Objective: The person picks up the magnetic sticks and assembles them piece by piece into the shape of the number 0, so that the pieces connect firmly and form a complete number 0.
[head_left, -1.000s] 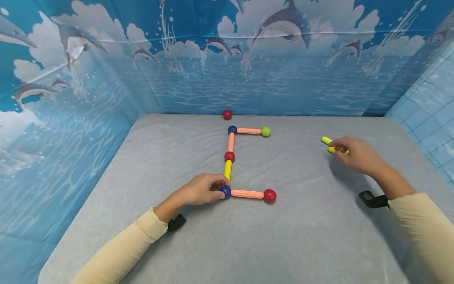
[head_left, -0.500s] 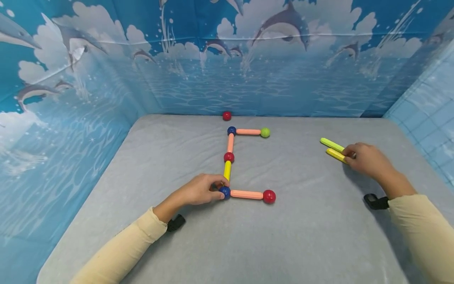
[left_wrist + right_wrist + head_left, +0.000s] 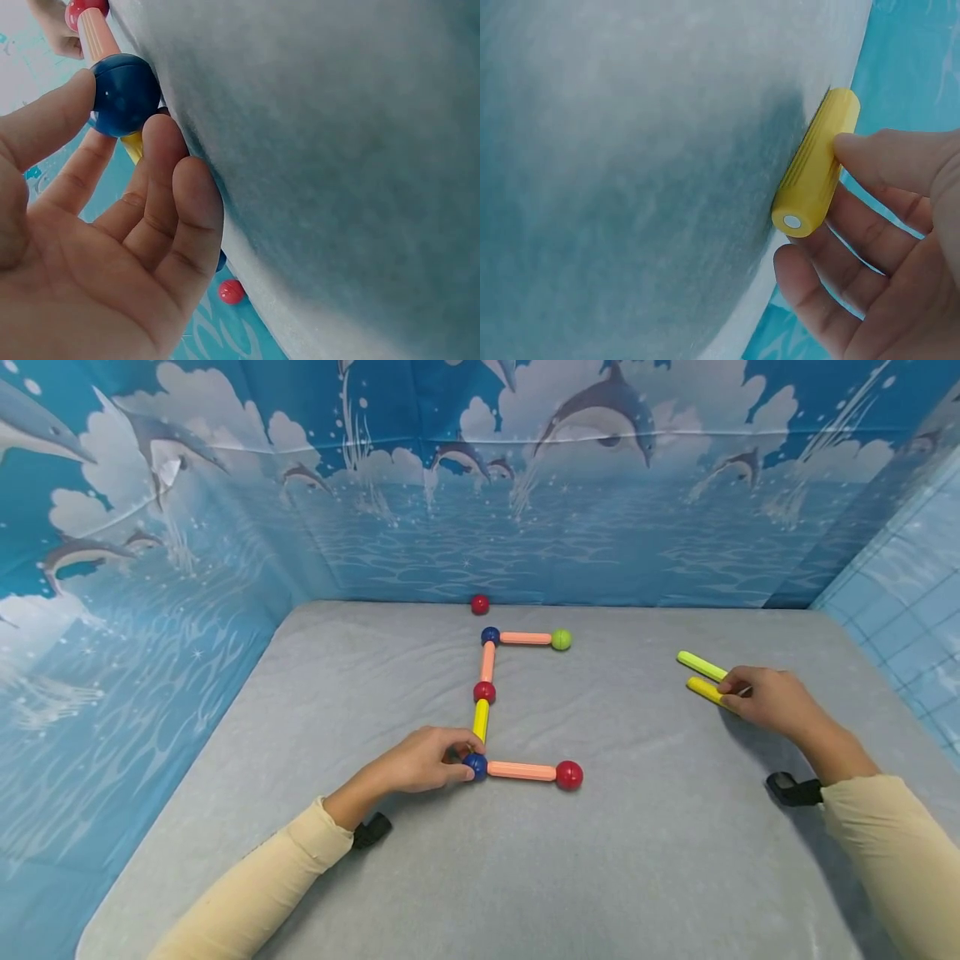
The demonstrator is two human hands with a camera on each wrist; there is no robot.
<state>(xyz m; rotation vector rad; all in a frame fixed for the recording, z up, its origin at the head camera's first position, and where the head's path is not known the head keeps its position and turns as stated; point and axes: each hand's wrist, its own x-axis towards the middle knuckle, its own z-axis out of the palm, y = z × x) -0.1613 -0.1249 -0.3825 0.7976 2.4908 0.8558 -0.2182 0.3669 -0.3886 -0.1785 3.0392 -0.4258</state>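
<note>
In the head view my left hand [image 3: 423, 762] pinches a blue ball [image 3: 476, 766] between thumb and fingers. The left wrist view shows that ball [image 3: 125, 94] close up. From it a salmon magnetic stick [image 3: 522, 771] runs right to a red ball [image 3: 569, 775]. A yellow stick [image 3: 481, 722] leads away to another red ball [image 3: 484, 692]. Far to the right, my right hand [image 3: 780, 697] holds a loose yellow magnetic stick [image 3: 817, 165] with thumb and fingers, low at the table surface. A yellow-green stick [image 3: 701, 665] lies just beyond it, its right end hidden by the hand.
The joined figure continues with a salmon stick [image 3: 488, 662], a blue ball [image 3: 491, 636], another stick [image 3: 525, 638] and a green ball [image 3: 561, 639]. A loose red ball [image 3: 480, 604] sits at the table's back edge. A dolphin-print curtain [image 3: 420, 543] stands behind the grey table [image 3: 637, 860].
My right hand has shifted right along the yellow stick to its near end, uncovering more of both loose sticks. The yellow stick now lies slightly nearer me. My left hand stays on the blue ball.
</note>
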